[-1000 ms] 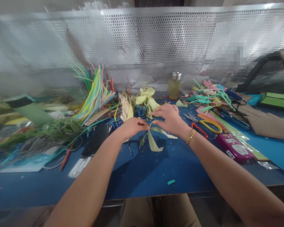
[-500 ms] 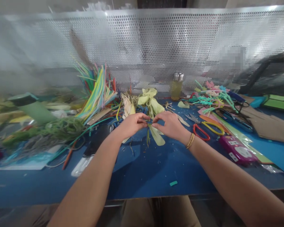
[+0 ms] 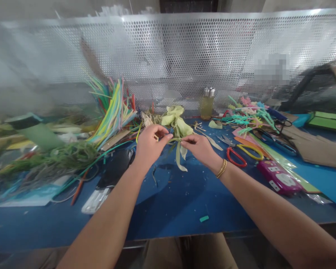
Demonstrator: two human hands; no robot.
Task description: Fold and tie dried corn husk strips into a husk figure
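Above the blue table (image 3: 170, 201) my left hand (image 3: 149, 144) and my right hand (image 3: 198, 146) meet at a small bundle of pale green leaf strips (image 3: 180, 153). Each hand pinches the bundle between thumb and fingers, the left from the left side, the right from the right. Loose strip ends hang down below the pinch toward the table. A gold bracelet (image 3: 221, 169) circles my right wrist. Behind my hands lies a heap of pale green and straw-coloured leaf pieces (image 3: 175, 119).
A fan of coloured strips (image 3: 114, 108) and green fibres (image 3: 70, 153) fill the left side. Red-handled scissors (image 3: 236, 155), yellow-handled scissors (image 3: 252, 151), a pink case (image 3: 278, 177) and coloured craft pieces (image 3: 249, 112) lie right. A small bottle (image 3: 207, 102) stands before the perforated metal screen (image 3: 212, 56).
Both hands have lifted a little and moved away from me with the leaf bundle. The fingers have closed into a tighter pinch and the hanging strip ends have shifted.
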